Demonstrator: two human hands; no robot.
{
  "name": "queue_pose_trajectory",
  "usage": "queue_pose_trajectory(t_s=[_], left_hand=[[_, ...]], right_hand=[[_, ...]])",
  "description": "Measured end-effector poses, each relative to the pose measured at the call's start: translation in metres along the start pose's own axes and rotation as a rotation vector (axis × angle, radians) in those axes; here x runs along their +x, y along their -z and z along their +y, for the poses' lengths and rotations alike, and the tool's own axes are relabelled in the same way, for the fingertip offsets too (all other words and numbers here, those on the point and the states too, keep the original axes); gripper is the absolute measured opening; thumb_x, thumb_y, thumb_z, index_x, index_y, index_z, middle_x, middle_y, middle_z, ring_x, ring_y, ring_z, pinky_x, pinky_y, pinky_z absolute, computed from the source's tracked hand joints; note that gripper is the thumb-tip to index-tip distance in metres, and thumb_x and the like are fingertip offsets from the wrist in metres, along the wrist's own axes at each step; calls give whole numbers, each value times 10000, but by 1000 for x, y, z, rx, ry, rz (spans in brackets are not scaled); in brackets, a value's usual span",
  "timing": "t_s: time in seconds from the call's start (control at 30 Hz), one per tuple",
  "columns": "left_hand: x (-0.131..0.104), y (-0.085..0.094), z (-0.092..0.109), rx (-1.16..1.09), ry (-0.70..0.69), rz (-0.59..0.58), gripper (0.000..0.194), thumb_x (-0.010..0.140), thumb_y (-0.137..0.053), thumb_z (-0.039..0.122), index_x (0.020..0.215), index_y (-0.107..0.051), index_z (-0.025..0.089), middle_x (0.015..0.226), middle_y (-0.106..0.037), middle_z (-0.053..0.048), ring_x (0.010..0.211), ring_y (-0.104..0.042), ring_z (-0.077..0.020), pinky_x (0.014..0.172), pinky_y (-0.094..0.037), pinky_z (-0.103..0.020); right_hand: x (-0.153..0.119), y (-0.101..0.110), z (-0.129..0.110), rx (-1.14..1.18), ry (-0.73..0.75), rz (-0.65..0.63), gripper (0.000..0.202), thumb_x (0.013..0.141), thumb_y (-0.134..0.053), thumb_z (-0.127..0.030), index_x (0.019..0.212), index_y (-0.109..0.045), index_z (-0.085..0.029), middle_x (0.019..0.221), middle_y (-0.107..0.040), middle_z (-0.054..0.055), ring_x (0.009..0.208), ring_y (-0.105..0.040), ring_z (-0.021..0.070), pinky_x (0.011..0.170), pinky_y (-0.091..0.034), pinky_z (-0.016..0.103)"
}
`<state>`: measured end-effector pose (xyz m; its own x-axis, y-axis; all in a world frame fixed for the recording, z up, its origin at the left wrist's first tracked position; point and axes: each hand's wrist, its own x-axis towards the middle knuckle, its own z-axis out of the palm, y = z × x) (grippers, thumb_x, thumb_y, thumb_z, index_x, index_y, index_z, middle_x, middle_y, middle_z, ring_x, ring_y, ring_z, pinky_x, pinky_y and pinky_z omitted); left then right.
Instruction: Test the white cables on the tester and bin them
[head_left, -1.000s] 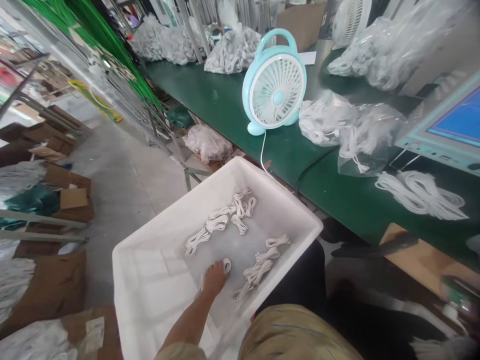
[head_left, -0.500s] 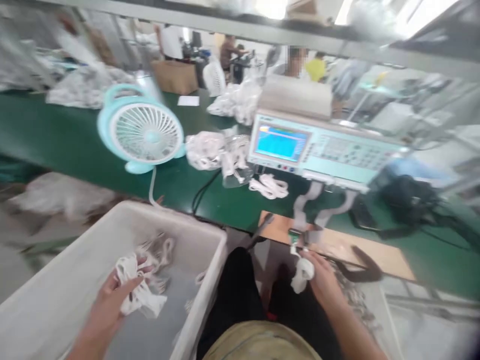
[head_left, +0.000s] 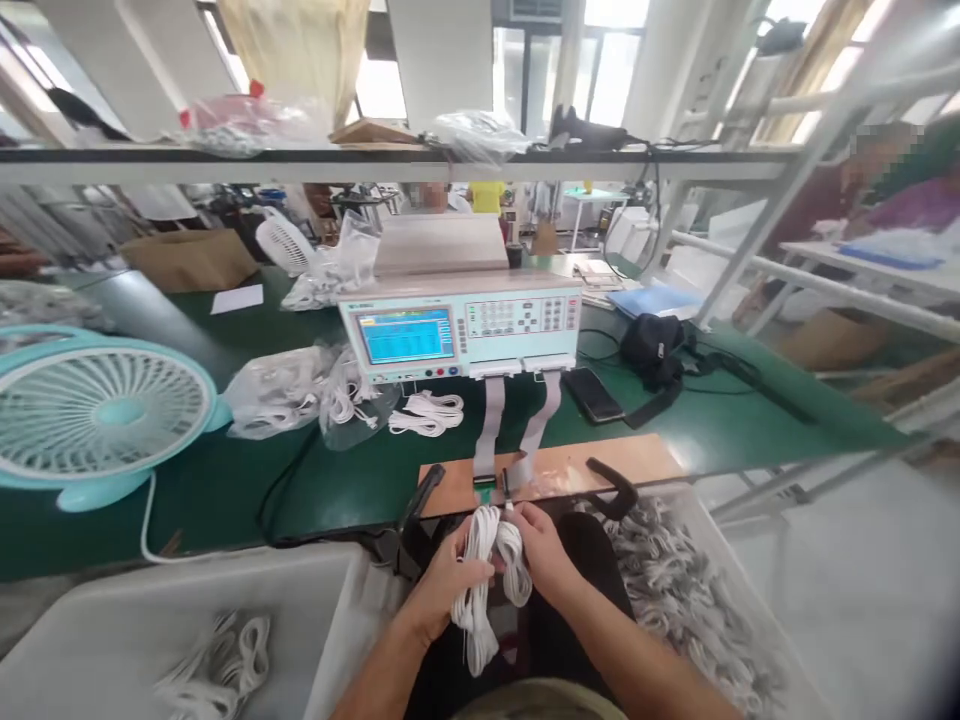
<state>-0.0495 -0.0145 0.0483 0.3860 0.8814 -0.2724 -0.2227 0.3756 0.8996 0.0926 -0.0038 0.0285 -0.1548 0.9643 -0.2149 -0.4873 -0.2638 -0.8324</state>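
Observation:
My left hand [head_left: 448, 580] is closed around a coiled white cable [head_left: 478, 600] over my lap. Right beside it, my right hand [head_left: 541, 545] grips the end of a second white cable [head_left: 513, 565], whose coil hangs down. That end meets a small green connector board [head_left: 487, 494] on the wooden strip [head_left: 570, 470]; whether it is fully plugged in I cannot tell. Two grey ribbon cables [head_left: 491, 425] run from the board area up to the tester [head_left: 465, 325], whose blue screen is lit.
A bin [head_left: 341, 610] at left holds a few cable bundles; another bin [head_left: 720, 520] at right is heaped with cables. On the green bench [head_left: 360, 495] are a turquoise fan [head_left: 120, 410], bagged cables [head_left: 277, 390], a loose coil [head_left: 427, 413] and a phone [head_left: 594, 396]. Clamps grip the wooden strip.
My left hand has brought a coiled cable from the left bin across to my right hand. My right hand stays at the connector with its cable. The camera view has swung right and up.

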Motion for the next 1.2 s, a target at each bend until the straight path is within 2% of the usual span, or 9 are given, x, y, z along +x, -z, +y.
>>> queue_pose_trajectory(t_s=[0.13,0.23,0.4,0.53,0.6,0.73,0.93,1.07,1.2], left_hand=[[-11,-10,-7,-61,83,54,648,606,-685,235,1217,-496,131,663,-646,-25,548,-537,-121,513,-400,-219],[-19,-25,-15,-76,187,10,662,601,-710,259,1215,-503,120,673,-657,-41,551,-544,-120,495,-394,-206],[-14,-51,-26,-123,348,7,528,673,-686,269,1151,-516,122,681,-661,-48,502,-550,-104,449,-395,-186],[1,-57,-42,-279,390,24,318,721,-647,275,994,-552,145,732,-636,-35,538,-587,-134,426,-431,-217],[8,-61,-53,-334,439,-16,276,741,-627,282,971,-557,146,672,-611,-16,519,-579,-136,406,-425,-219],[17,-72,-69,-438,629,-95,222,771,-598,329,879,-591,134,575,-565,12,444,-535,-109,373,-392,-200],[14,-80,-73,-484,801,-155,483,762,-527,594,616,-562,134,463,-544,-9,348,-488,-98,334,-344,-198],[9,-75,-73,-358,755,-88,604,715,-461,712,527,-531,142,412,-512,-20,326,-470,-103,306,-333,-203],[3,-60,-66,-270,529,76,426,739,-584,560,812,-609,141,525,-525,29,331,-413,-52,296,-287,-155]], right_hand=[[-17,-1,-4,-15,-36,-61,346,739,-602,-496,680,-396,-225,397,-521,-46,342,-493,159,358,-351,231],[-36,23,-3,-78,-96,-17,348,722,-624,-482,663,-415,-210,449,-509,-56,378,-476,125,388,-337,213],[-74,131,-18,-408,-73,225,284,726,-595,-438,632,-495,-189,509,-437,-55,453,-402,103,440,-298,217],[-108,196,-40,-1133,137,410,194,728,-615,-364,650,-583,-189,619,-523,23,590,-488,182,558,-373,293],[-118,187,-45,-1341,319,365,142,768,-606,-310,841,-638,-193,804,-585,84,743,-532,229,667,-413,338],[-115,119,-40,-1380,561,-106,263,869,-525,-252,1128,-569,-236,1025,-592,100,883,-527,218,779,-422,345],[-93,76,-36,-1167,635,-404,161,898,-486,-280,945,-619,-203,917,-606,66,851,-515,182,778,-420,303],[-86,75,-43,-963,577,-394,210,925,-424,-306,904,-597,-189,819,-588,60,792,-521,173,731,-421,290],[-77,70,-38,-869,450,-132,231,922,-424,-295,790,-581,-190,706,-528,14,644,-479,141,614,-384,248]])
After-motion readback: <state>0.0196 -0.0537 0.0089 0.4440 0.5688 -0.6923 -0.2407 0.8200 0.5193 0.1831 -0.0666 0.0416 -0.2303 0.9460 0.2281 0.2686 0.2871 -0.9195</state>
